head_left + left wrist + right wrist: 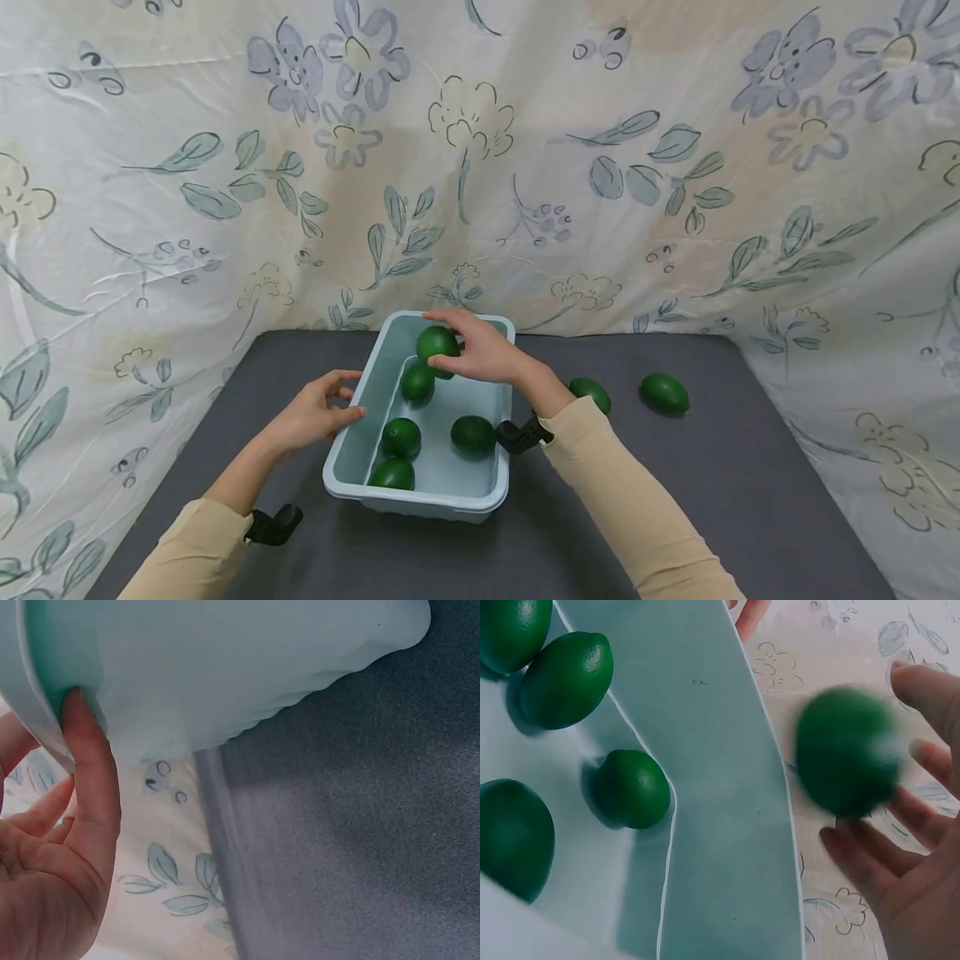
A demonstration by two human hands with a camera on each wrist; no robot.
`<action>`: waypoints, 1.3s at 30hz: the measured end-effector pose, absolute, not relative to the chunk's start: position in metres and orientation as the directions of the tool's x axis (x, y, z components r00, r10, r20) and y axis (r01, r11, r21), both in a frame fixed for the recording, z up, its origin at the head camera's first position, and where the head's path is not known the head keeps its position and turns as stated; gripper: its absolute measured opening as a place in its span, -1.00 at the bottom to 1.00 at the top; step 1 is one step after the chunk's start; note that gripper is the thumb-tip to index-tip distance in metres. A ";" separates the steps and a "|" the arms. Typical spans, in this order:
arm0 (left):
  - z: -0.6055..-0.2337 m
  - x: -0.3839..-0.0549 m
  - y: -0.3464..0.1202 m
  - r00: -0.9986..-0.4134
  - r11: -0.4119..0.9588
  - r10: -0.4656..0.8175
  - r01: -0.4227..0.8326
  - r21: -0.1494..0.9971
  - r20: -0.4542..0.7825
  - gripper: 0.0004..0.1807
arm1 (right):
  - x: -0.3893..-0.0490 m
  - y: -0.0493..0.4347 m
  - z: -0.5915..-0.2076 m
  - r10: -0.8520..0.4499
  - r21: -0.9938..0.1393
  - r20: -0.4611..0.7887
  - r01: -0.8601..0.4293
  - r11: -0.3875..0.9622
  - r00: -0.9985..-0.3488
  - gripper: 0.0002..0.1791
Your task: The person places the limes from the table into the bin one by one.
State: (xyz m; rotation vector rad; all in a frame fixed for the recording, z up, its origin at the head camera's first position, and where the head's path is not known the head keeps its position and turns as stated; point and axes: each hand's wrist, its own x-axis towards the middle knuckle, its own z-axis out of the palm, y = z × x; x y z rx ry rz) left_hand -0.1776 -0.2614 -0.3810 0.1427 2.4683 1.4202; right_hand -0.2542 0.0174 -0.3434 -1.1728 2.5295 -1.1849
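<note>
My right hand (480, 346) is over the far end of a pale blue plastic tub (438, 500). Thumb and fingers hold a green lime (435, 342), which looks blurred in the right wrist view. Inside the tub lie several more limes, among them one lime (474, 435) near the right wall and another lime (634, 789) beside the wall's foot. My left hand (318, 410) grips the tub's left rim, thumb and fingers bent around the edge. In the left wrist view a fingertip (77, 705) presses against the wall by the rim.
A dark grey tabletop (675, 500) bears the tub. To the right of it lie one lime (663, 393) in the open and another lime (591, 393) partly behind my right forearm. A flower-print cloth (480, 167) hangs behind and beside the table.
</note>
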 end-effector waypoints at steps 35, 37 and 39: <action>-0.380 -0.175 -0.259 -0.958 0.524 0.218 -0.048 0.851 -0.188 -0.29 | -0.257 0.093 -0.378 -0.471 -0.674 0.429 -0.620 0.401 -0.771 -0.52; -0.380 -0.175 -0.259 -0.958 0.525 0.219 -0.046 0.850 -0.187 -0.29 | -0.258 0.099 -0.382 -0.461 -0.679 0.433 -0.616 0.398 -0.775 -0.52; -0.380 -0.175 -0.260 -0.957 0.523 0.222 -0.045 0.851 -0.187 -0.29 | -0.259 0.106 -0.385 -0.448 -0.684 0.432 -0.608 0.404 -0.783 -0.52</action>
